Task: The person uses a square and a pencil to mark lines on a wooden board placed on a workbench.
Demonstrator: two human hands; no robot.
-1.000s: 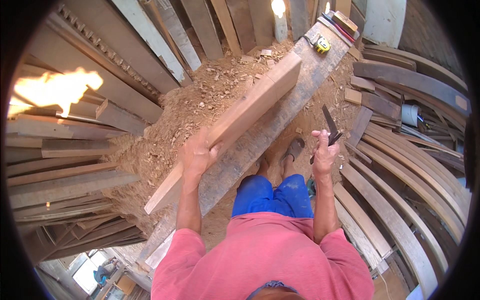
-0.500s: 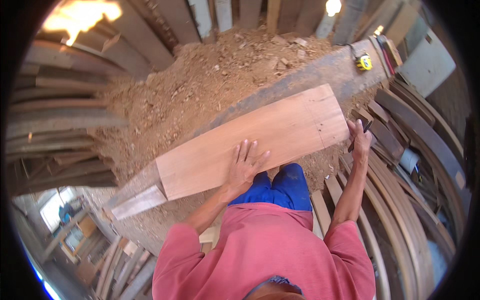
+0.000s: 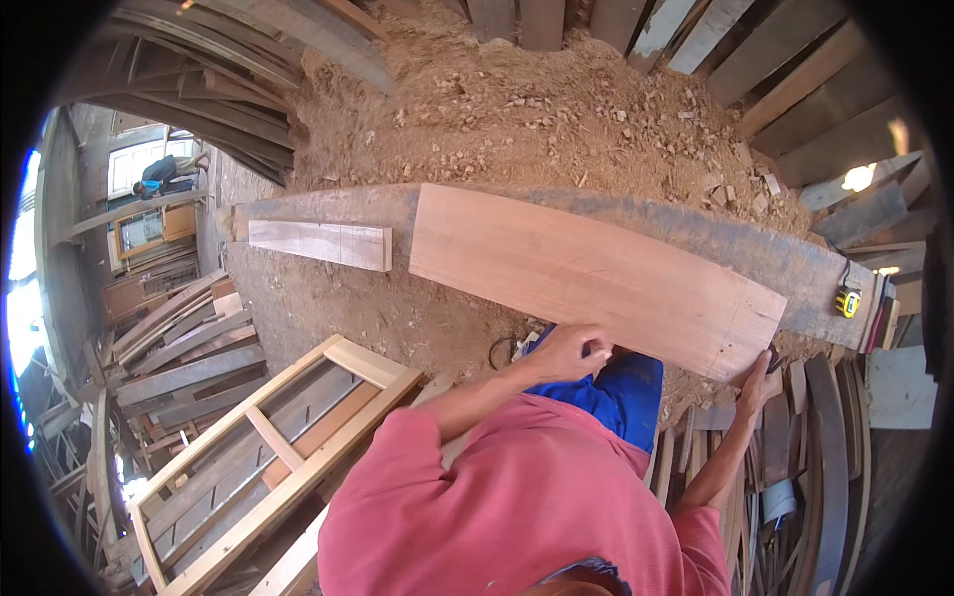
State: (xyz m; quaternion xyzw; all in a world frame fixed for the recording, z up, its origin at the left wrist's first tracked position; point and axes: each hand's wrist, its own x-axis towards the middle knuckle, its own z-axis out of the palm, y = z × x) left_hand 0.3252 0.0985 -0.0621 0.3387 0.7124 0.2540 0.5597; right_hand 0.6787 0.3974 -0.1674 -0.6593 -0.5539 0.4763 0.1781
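Observation:
A wide, reddish-brown wooden board [image 3: 586,263] lies across a long, worn plank bench. Close to its near edge is my left hand [image 3: 571,351], fingers curled in; whatever they may hold is hidden. At the board's right near corner my right hand [image 3: 760,384] is closed around a dark pen [image 3: 775,360], partly covered by the fingers. Faint lines and small dark marks run across the right end of the board. Left of the board, a shorter, narrow wood piece [image 3: 320,244] rests on the bench.
A yellow tape measure [image 3: 847,302] sits on the bench's right end [image 3: 820,273]. A light wooden frame [image 3: 273,442] stands at my left. Stacked planks [image 3: 825,437] crowd the right side. Wood chips and sawdust [image 3: 556,109] cover the ground beyond. A person [image 3: 167,177] is far off left.
My view has turned left, bringing the wooden frame and distant person into sight. My left hand has come off the board's face and curled. My right hand has moved to the board's near corner.

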